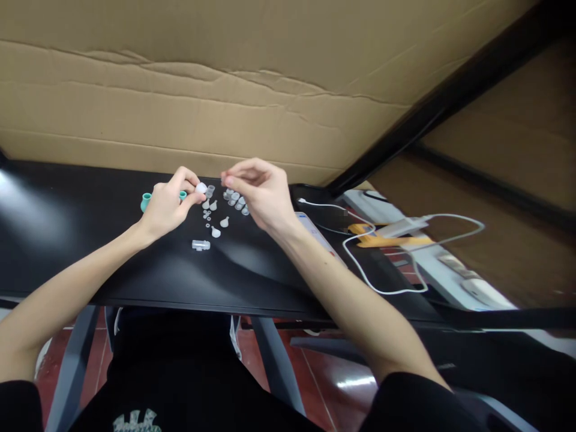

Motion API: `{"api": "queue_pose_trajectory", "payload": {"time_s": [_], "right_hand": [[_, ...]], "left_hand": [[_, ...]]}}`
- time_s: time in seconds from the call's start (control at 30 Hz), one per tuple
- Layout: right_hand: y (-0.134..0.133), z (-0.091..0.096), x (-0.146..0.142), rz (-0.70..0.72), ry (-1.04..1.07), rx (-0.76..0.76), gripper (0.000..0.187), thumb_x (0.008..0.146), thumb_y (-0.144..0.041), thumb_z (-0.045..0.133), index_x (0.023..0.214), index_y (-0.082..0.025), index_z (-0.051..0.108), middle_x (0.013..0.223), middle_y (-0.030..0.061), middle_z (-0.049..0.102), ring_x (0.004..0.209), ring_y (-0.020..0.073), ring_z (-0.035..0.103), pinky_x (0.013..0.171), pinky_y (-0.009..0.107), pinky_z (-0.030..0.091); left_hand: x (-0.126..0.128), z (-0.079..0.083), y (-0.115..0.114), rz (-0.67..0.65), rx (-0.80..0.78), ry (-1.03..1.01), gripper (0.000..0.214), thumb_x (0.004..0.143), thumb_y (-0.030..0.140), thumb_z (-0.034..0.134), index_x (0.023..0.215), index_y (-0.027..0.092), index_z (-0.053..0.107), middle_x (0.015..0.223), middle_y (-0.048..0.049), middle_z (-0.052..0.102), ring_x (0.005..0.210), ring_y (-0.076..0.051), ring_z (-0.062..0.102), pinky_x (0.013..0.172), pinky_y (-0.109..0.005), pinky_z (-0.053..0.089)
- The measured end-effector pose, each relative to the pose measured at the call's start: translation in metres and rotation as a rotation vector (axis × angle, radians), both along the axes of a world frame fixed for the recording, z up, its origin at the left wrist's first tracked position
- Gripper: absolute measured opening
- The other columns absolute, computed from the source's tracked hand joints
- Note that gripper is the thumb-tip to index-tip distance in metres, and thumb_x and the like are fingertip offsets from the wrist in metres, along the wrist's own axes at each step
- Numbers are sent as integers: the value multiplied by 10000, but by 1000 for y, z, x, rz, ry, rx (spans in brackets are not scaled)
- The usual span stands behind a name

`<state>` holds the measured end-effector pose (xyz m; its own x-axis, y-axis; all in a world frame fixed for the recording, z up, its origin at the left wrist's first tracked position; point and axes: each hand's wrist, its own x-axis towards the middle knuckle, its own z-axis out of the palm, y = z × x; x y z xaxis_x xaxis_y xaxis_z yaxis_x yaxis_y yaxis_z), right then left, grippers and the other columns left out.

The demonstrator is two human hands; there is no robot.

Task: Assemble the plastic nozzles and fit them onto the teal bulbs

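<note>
My left hand (164,207) pinches a small white rounded piece (201,188) between thumb and fingertips. Right beside that piece is a clear plastic part (210,191); whether it is held or standing on the table I cannot tell. My right hand (267,195) is raised to the right with thumb and fingertips together, and anything between them is too small to make out. Below the hands lie several white bulb-shaped pieces (216,232), tiny clear rings (206,214) and a clear tube (200,245). Several clear round caps (234,199) sit partly behind my right hand. Teal cup-like pieces (145,203) are partly hidden by my left hand.
The black table (135,270) ends at a cardboard wall (202,108) behind the parts. On the right are a flat device with a lit screen (312,231), a looping white cable (355,264) and a yellow object (373,240). A black frame bar (432,108) slants above them.
</note>
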<state>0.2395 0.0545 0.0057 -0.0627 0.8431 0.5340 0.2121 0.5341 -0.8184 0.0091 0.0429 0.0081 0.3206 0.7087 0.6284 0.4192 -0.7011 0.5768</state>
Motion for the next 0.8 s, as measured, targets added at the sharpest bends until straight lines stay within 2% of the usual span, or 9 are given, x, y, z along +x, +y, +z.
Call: {"api": "queue_pose_trajectory", "payload": {"time_s": [0.07, 0.2, 0.37, 0.47, 0.53, 0.63, 0.8], "right_hand": [[-18, -5, -1, 37, 92, -18, 252, 815, -443, 911, 941, -286, 758, 994, 32, 857, 958, 262, 823, 938, 473, 675], [-41, -8, -5, 65, 30, -19, 187, 830, -401, 914, 896, -267, 801, 930, 34, 859, 867, 243, 820, 858, 436, 688], [-48, -2, -3, 24, -164, 131, 73, 925, -330, 839, 891, -267, 831, 920, 16, 865, 861, 232, 811, 861, 415, 672], [-51, -2, -1, -14, -285, 238, 64, 949, -280, 819, 889, -270, 840, 911, 4, 866, 845, 220, 804, 827, 386, 661], [-52, -2, 0, -14, -292, 274, 69, 951, -280, 828, 883, -266, 832, 901, 2, 859, 831, 211, 798, 813, 375, 661], [-54, -3, 0, 40, -205, 199, 103, 930, -342, 870, 923, -252, 819, 909, 10, 845, 825, 206, 799, 823, 378, 682], [-58, -1, -2, 173, 0, -26, 334, 821, -465, 983, 973, -226, 807, 869, 17, 822, 781, 198, 803, 805, 378, 704]], "left_hand": [[3, -3, -4, -49, 12, 65, 110, 1024, 212, 760, 1041, 216, 651, 926, -23, 858, 824, -180, 825, 797, -275, 598], [4, -7, -17, -66, 89, 216, 54, 1058, 224, 731, 1050, 212, 679, 985, -25, 869, 852, -194, 836, 791, -281, 570], [-1, -8, -25, -5, 285, 304, 138, 1127, 268, 660, 1022, 192, 708, 919, -26, 850, 786, -190, 809, 731, -270, 531], [-4, -13, -23, 22, 407, 334, 209, 1161, 297, 615, 1035, 167, 720, 907, -42, 838, 750, -188, 796, 691, -264, 513], [-5, -16, -22, 36, 483, 380, 263, 1179, 328, 589, 1034, 159, 729, 895, -48, 828, 721, -178, 779, 651, -258, 491], [-8, -16, -23, 31, 580, 436, 310, 1198, 350, 554, 1045, 163, 748, 879, -48, 815, 701, -155, 759, 586, -249, 451], [-11, -13, -28, -2, 637, 432, 254, 1190, 318, 578, 1082, 183, 764, 862, -28, 804, 658, -125, 707, 529, -246, 389]]}}
